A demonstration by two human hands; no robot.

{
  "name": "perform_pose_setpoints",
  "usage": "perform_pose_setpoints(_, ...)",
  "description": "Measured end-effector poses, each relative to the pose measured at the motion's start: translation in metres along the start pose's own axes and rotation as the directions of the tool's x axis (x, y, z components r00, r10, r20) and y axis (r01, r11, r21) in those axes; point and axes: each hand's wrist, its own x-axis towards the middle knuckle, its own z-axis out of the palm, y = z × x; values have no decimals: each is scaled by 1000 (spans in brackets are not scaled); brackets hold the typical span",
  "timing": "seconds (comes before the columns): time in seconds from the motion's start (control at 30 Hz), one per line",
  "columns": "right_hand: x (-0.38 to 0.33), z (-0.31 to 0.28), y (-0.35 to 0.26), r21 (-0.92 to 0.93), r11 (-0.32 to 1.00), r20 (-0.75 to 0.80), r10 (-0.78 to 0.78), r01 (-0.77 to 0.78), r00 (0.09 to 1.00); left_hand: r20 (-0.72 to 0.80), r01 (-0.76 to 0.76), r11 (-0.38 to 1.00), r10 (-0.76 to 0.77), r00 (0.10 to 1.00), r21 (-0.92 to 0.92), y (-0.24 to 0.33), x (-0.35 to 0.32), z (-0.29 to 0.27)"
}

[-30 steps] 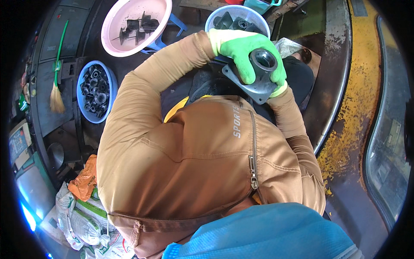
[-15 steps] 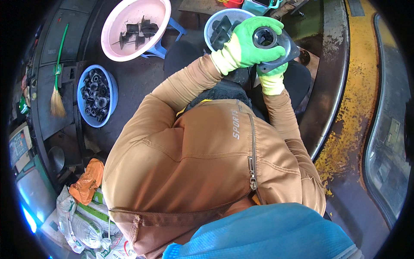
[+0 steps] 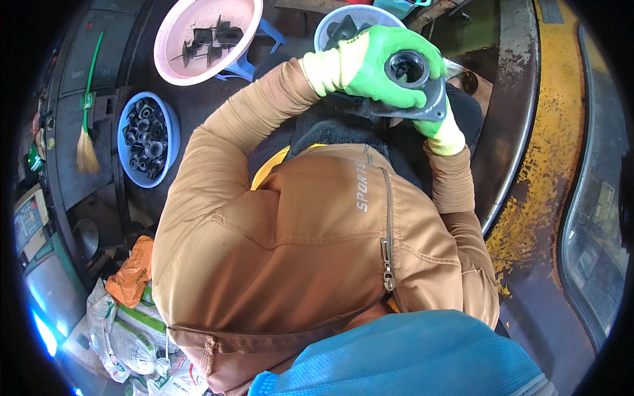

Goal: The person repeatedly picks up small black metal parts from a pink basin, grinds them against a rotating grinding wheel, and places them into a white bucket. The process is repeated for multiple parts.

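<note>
Grey flanged part (image 3: pixel 413 92) | gripped by left hand (image 3: pixel 370 66) | right hand (image 3: pixel 444 132) beneath

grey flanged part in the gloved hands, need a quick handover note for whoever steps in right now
Left hand: green glove wrapped over the grey flanged part, fingers beside its round socket.
Right hand: under the part's flat flange, mostly hidden.
The part is held up in front of the chest.
Around: white mesh basket of dark pieces just behind the hands, pink basin of dark finned pieces, blue basin of black ring-shaped parts at left.
Done: one part is in hand.
Left: all three containers hold pieces; whether the socket is filled cannot be told.
</note>
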Motion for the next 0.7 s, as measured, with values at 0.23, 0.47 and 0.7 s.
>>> perform_pose_setpoints(0.23, -21, 8, -8, 212, 955, 276, 144, -206, 950, 494, 115, 953, 40, 869, -280, 10, 7, -1)
perform_pose_setpoints(0.47, 36, 11, 35, 769, -278, 547, -183, -576, 817, -128, -265, 919, 236, 963, -291, -34, 13, -53)
perform_pose_setpoints(0.7, 85, -15, 134, 409, 790, 293, 361, -457, 885, -600, -505, 324, -445, 665, -800, -54, -29, -106)
